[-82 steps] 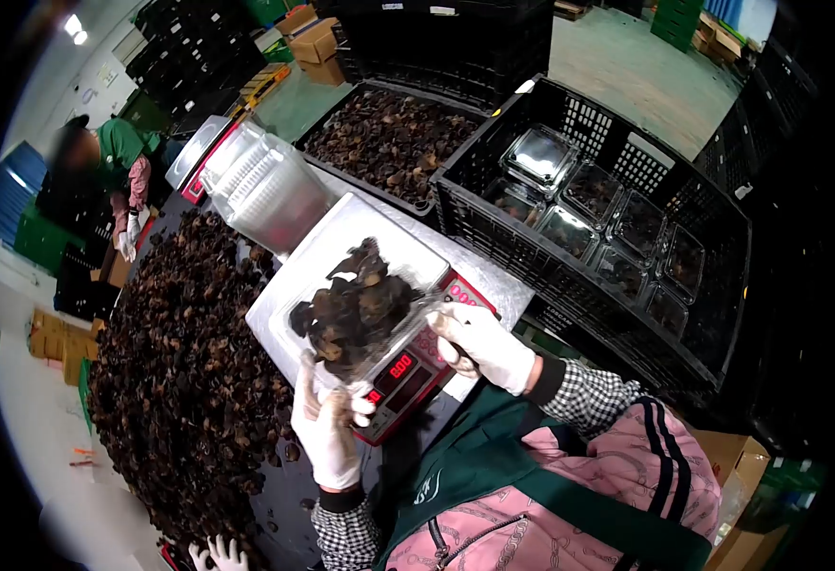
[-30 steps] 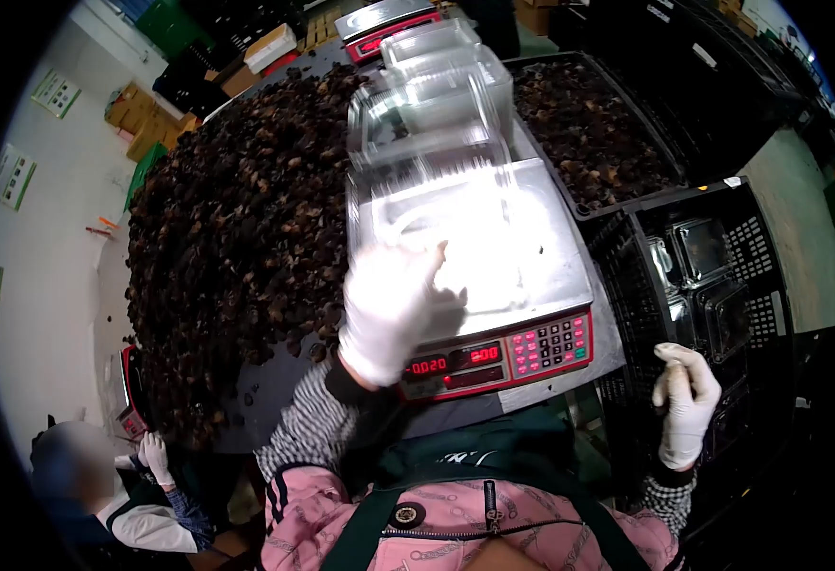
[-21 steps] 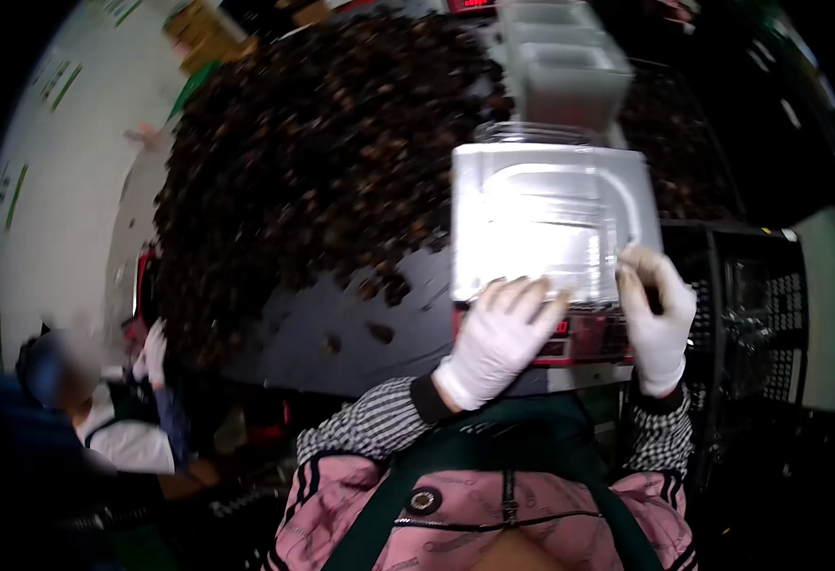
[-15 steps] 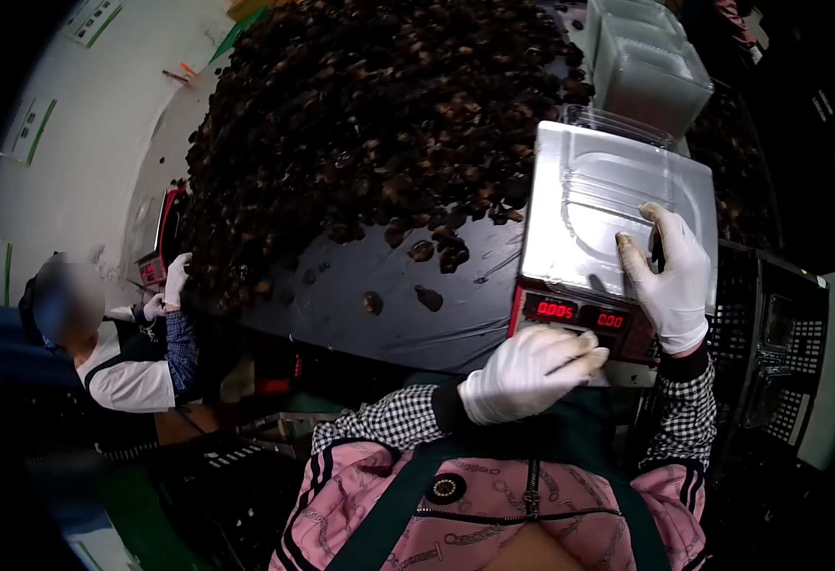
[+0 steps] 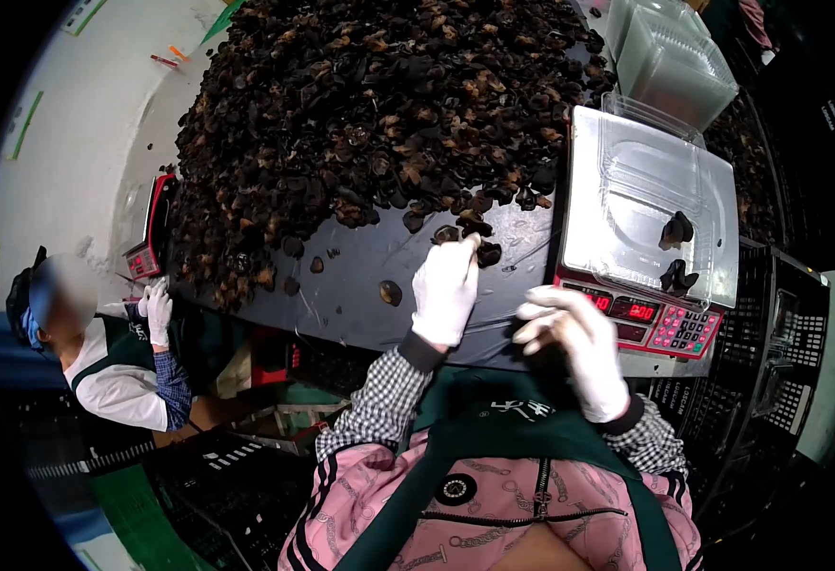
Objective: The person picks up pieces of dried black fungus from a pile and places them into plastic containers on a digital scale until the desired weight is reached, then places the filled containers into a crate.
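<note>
The left hand [image 5: 446, 290] is reaching forward, fingers bunched at fungus [image 5: 489, 254]; the right hand [image 5: 584, 347] is hovering half-curled by the near left corner of the scale [image 5: 586, 209]. I cannot tell whether either is gripping anything. More fungus is lying in the box [image 5: 641, 190] on top.

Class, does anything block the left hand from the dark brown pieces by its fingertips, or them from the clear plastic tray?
Nothing visible blocks the white-gloved left hand from the curled dark brown pieces, or them from the clear rectangular plastic tray; the white-gloved right hand lies nearer the wearer.
</note>
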Available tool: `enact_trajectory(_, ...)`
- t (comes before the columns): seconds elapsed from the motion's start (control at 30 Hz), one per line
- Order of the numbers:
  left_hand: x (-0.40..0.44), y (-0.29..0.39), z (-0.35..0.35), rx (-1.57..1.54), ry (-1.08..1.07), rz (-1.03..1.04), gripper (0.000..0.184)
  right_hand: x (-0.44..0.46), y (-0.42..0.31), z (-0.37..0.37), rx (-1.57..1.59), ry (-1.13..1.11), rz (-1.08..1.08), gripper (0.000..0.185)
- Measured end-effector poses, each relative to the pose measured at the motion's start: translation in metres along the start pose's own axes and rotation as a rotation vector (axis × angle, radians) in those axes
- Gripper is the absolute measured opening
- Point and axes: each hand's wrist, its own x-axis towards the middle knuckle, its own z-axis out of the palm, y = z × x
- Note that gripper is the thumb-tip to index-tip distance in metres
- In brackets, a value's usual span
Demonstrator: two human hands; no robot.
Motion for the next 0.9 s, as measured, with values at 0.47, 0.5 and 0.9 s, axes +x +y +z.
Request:
enact_trajectory(0.47, 0.055, -0.026, 0.011, 0.008, -0.027, 0.219, 0.026, 0.029, 0.088, 0.024, 0.613, -0.06, 0.434, 0.03)
enact_trajectory(0.5, 0.054, -0.015, 0.0, -0.05, -0.066, 0.193, 0.024, 0.029, 0.088, 0.022, 0.624, -0.031, 0.487, 0.043)
enact_trajectory(0.9, 0.019, -0.024, -0.044, -0.13, -0.116, 0.096, 0.03, 0.023, 0.099, 0.022, 0.68, -0.014, 0.479, 0.016)
